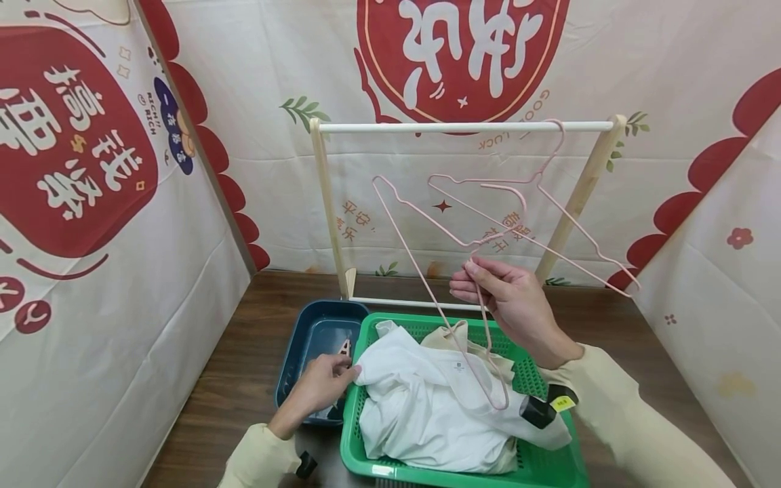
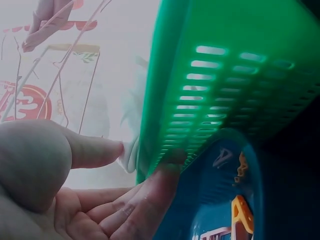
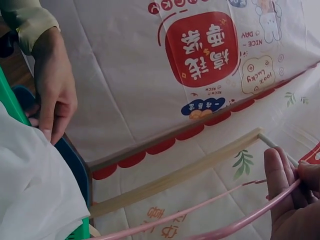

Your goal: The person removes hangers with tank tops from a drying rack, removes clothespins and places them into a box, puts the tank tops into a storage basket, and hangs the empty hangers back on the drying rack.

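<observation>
In the head view my right hand point(image 1: 509, 298) pinches a pink wire clothes hanger point(image 1: 421, 271) between thumb and fingers, its hook pointing up and to the right, above the green basket point(image 1: 356, 447). A crumpled white garment point(image 1: 421, 407) with a small dark neck print lies in the basket, over a beige cloth point(image 1: 442, 339). My left hand point(image 1: 323, 383) is at the basket's left rim. Seen from the left wrist, the thumb point(image 2: 97, 152) touches the garment's edge point(image 2: 131, 157) there, while the fingers reach along the basket's outer side, apart from the thumb.
A second pink hanger point(image 1: 586, 237) hangs on the white rail point(image 1: 427, 127) of a wooden-sided rack point(image 1: 588, 183) behind the basket. Left of the basket stands a dark blue tray point(image 1: 293, 359) with several clips point(image 2: 242, 215) in it. Printed cloth walls point(image 1: 201, 339) enclose the table.
</observation>
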`<state>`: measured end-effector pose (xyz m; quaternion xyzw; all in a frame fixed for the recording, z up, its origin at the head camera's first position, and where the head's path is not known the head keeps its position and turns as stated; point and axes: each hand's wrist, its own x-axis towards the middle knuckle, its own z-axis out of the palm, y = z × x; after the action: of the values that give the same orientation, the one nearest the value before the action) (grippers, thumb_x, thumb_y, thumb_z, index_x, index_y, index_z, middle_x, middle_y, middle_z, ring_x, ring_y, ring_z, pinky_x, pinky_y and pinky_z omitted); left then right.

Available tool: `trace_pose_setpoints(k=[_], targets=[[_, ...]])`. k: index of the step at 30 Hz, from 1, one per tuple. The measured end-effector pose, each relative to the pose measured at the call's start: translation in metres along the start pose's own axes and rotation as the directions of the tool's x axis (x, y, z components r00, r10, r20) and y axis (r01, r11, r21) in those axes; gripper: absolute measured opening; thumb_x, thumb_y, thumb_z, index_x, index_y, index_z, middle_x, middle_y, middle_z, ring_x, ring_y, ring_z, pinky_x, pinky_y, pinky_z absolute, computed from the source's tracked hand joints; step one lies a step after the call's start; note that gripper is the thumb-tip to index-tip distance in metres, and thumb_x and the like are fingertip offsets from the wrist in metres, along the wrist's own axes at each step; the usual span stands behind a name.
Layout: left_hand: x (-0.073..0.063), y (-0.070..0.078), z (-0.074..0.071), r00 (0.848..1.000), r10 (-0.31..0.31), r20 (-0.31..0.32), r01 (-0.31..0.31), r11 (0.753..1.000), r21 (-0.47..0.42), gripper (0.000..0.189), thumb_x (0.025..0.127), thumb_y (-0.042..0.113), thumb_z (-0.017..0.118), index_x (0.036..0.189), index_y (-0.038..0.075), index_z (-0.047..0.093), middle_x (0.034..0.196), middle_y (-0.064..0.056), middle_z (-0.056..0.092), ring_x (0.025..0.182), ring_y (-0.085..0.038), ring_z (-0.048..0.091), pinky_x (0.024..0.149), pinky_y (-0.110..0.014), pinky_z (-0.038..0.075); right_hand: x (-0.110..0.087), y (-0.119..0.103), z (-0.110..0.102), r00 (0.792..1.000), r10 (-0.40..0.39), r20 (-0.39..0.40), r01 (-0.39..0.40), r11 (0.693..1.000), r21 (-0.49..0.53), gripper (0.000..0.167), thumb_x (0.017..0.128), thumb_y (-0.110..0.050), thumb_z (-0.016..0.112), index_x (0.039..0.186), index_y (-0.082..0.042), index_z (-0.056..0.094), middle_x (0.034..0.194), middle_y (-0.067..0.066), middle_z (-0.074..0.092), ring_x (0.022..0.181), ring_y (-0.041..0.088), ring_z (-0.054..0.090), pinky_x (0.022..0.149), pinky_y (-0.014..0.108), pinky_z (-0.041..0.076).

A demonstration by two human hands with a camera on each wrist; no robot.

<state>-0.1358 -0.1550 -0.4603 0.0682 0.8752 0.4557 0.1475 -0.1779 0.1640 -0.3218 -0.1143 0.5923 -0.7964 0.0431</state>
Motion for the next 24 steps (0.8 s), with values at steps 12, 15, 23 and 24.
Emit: trace_pose_setpoints(k=[12,15,23,24], targets=[[0.003,0.000,0.006,0.999,-0.028,0.017,0.027,1.000,0.011,0.043,0.098,0.033,0.062,0.123,-0.001,0.063,0.077,-0.002,0.065,0.060,-0.014,0.058,0.052,-0.029,0.046,0.014,-0.013,0.009,0.999,0.039,0.023,-0.039,0.999,-0.021,0.038,0.095,-0.020,0.066,0.124,0.003,0.059,0.100,0.010,0.074,0.090,0.020,0.074,0.084,0.034,0.055],[0.003,0.000,0.008,0.999,-0.041,0.016,0.041,0.999,0.006,0.041,0.097,0.035,0.063,0.120,0.000,0.064,0.071,-0.001,0.063,0.055,-0.013,0.055,0.050,-0.029,0.043,0.019,-0.016,0.011,0.999,0.033,0.033,-0.032,0.999,-0.023,0.039,0.096,-0.020,0.066,0.125,0.004,0.057,0.101,0.011,0.074,0.090,0.020,0.074,0.085,0.033,0.055],[0.003,0.001,0.009,0.998,-0.056,0.013,0.056,0.998,0.004,0.037,0.097,0.036,0.063,0.114,0.003,0.065,0.068,-0.001,0.060,0.053,-0.012,0.053,0.047,-0.026,0.041,0.033,-0.018,0.020,0.998,0.005,0.065,-0.001,0.999,-0.053,0.031,0.097,-0.020,0.064,0.118,0.002,0.056,0.101,0.010,0.074,0.089,0.020,0.074,0.084,0.034,0.056],[0.003,0.001,0.009,0.998,-0.059,0.013,0.058,0.998,0.003,0.037,0.097,0.036,0.063,0.114,0.003,0.065,0.068,-0.001,0.061,0.052,-0.011,0.053,0.047,-0.025,0.041,0.034,-0.018,0.021,0.997,0.002,0.071,0.001,0.999,-0.048,0.031,0.097,-0.020,0.063,0.117,0.002,0.056,0.101,0.010,0.074,0.089,0.020,0.074,0.083,0.034,0.056]])
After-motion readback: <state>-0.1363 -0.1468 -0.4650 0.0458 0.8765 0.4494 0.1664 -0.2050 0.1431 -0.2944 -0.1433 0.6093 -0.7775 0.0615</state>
